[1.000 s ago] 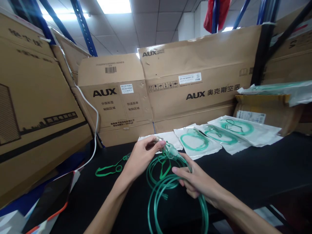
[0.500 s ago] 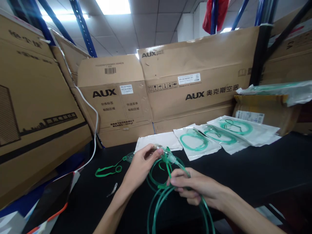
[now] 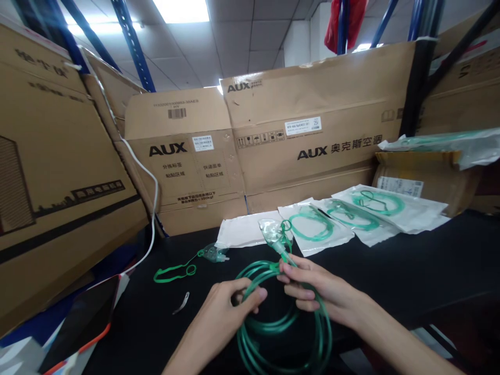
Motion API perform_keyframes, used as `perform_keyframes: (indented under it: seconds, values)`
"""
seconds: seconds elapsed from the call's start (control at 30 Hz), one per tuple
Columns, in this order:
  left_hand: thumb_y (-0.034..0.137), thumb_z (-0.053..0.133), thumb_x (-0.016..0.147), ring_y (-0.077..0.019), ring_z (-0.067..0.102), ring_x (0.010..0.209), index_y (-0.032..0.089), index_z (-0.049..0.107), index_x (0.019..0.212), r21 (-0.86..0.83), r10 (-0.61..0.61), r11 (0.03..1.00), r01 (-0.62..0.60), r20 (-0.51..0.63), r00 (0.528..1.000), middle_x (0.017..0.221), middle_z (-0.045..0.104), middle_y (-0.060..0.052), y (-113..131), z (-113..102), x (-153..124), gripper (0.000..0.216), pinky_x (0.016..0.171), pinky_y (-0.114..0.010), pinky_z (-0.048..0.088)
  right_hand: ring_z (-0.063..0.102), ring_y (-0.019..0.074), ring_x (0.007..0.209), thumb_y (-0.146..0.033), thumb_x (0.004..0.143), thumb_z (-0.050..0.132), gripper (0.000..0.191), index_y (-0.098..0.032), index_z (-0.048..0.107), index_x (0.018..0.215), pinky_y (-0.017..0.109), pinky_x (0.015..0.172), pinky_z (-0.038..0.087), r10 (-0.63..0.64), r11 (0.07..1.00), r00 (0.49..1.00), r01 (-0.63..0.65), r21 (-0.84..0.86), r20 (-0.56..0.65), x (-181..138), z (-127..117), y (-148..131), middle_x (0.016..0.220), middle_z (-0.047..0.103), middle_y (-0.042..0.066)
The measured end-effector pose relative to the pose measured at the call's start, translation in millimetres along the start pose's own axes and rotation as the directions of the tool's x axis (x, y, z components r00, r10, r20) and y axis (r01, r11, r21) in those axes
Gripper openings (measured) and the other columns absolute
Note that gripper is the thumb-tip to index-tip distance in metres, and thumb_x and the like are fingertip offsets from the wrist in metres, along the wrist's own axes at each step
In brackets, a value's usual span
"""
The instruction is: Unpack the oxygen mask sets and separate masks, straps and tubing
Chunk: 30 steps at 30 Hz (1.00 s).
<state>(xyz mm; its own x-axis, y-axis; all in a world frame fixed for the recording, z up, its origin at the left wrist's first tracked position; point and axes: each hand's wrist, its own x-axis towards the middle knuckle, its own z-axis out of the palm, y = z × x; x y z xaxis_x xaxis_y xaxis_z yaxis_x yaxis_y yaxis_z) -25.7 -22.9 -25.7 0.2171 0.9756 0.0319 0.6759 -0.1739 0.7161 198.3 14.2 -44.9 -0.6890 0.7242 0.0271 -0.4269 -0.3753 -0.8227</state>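
Observation:
A coil of green clear tubing [image 3: 269, 328] hangs between my two hands over the black table. My left hand [image 3: 240, 302] grips the left side of the coil between thumb and fingers. My right hand [image 3: 308, 286] is closed around the tubing at the upper right, just below a clear oxygen mask [image 3: 272, 232]. The mask points up and away, with its green strap [image 3: 287, 239] bunched beside it. To the left lies a second small clear mask [image 3: 214, 253] with a green strap [image 3: 172, 274] stretched out on the table.
Sealed pouches with green tubing [image 3: 312, 229] lie in a row at the back right, beside a white pouch [image 3: 242, 232]. A small curved metal strip [image 3: 182, 303] and a phone [image 3: 84, 317] are at the left. Cardboard boxes [image 3: 312, 114] wall the back.
My left hand has let go of the mask and moved down onto the tubing coil. The mask now stands free above my right hand, and the tubing loops are gathered closer together.

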Motion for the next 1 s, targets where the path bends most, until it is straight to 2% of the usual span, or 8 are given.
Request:
perform_keyframes:
  seconds: [0.17,0.33,0.47,0.6,0.73,0.87,0.93,1.0]
  values:
    - [0.054,0.064,0.083,-0.0171,0.049,0.062,0.018,0.070,0.068,-0.127,-0.040,0.992,0.025,-0.117,0.992,0.058,0.053,0.002,0,-5,18,0.039,0.060,-0.026,0.032,0.028,0.0011,0.047,-0.038,0.084,0.079,0.030,-0.013,0.063,0.084,0.017,0.041,0.019,0.106,0.993,0.991,-0.102,-0.051,0.084,-5,-3,-5,0.069,0.047,-0.005]
    - [0.055,0.068,0.080,-0.0135,0.041,0.056,0.017,0.069,0.070,-0.262,-0.085,0.964,0.032,-0.194,0.977,0.057,0.044,0.005,2,-8,29,0.039,0.054,-0.024,0.028,0.056,0.0101,0.066,-0.044,0.080,0.080,0.039,-0.011,0.063,0.068,0.024,0.059,0.046,0.091,0.989,0.994,-0.084,-0.119,0.059,-4,-6,-6,0.085,0.062,0.005]
    - [0.061,0.060,0.085,-0.0112,0.033,0.049,0.016,0.069,0.088,-0.350,-0.152,0.935,0.048,-0.277,0.949,0.058,0.038,0.007,3,-14,34,0.045,0.047,-0.023,0.022,0.064,0.0162,0.085,-0.038,0.082,0.080,0.030,-0.008,0.075,0.085,0.030,0.080,0.051,0.038,0.978,0.999,-0.040,-0.204,-0.014,-7,-7,-10,0.087,0.068,0.009]
    - [0.058,0.057,0.087,-0.0093,0.036,0.050,0.015,0.065,0.087,-0.386,-0.140,0.923,0.005,-0.323,0.936,0.062,0.042,0.006,6,-12,41,0.044,0.047,-0.022,0.026,0.067,0.0191,0.093,-0.041,0.085,0.077,0.033,-0.009,0.076,0.090,0.034,0.089,0.051,-0.004,0.971,0.999,-0.005,-0.238,-0.040,-11,-1,-12,0.092,0.070,0.010]
    - [0.055,0.062,0.087,-0.0118,0.042,0.052,0.017,0.067,0.105,-0.392,-0.099,0.920,-0.012,-0.262,0.960,0.057,0.045,0.005,15,-1,43,0.042,0.047,-0.021,0.033,0.069,0.0164,0.078,-0.042,0.089,0.073,0.031,-0.012,0.067,0.081,0.038,0.091,0.052,-0.070,0.983,0.997,0.062,-0.175,-0.038,-8,5,-7,0.081,0.066,0.004]
    - [0.043,0.070,0.084,-0.0165,0.055,0.070,0.032,0.037,0.147,-0.463,0.035,0.883,-0.079,-0.102,0.994,0.094,0.062,-0.003,26,-2,40,0.071,0.049,-0.021,0.043,0.052,0.0054,0.045,-0.043,0.093,0.067,0.033,-0.015,0.059,0.078,0.039,0.079,0.056,-0.075,0.985,0.997,0.072,-0.154,-0.014,-4,2,-1,0.070,0.058,-0.004]
    - [0.043,0.069,0.085,-0.0150,0.054,0.070,0.034,0.042,0.141,-0.456,0.101,0.883,-0.109,-0.042,0.994,0.100,0.062,-0.003,28,-7,40,0.063,0.047,-0.019,0.041,0.045,0.0031,0.041,-0.044,0.092,0.068,0.035,-0.015,0.057,0.076,0.038,0.074,0.057,-0.072,0.983,0.997,0.068,-0.169,-0.023,-2,0,0,0.068,0.056,-0.006]
    - [0.049,0.068,0.085,-0.0117,0.049,0.060,0.029,0.056,0.121,-0.405,0.112,0.907,-0.117,-0.037,0.993,0.086,0.059,0.000,27,-11,42,0.043,0.042,-0.016,0.034,0.041,0.0022,0.040,-0.045,0.090,0.071,0.036,-0.015,0.056,0.075,0.038,0.072,0.057,-0.073,0.981,0.997,0.067,-0.181,-0.030,-2,0,0,0.065,0.054,-0.007]
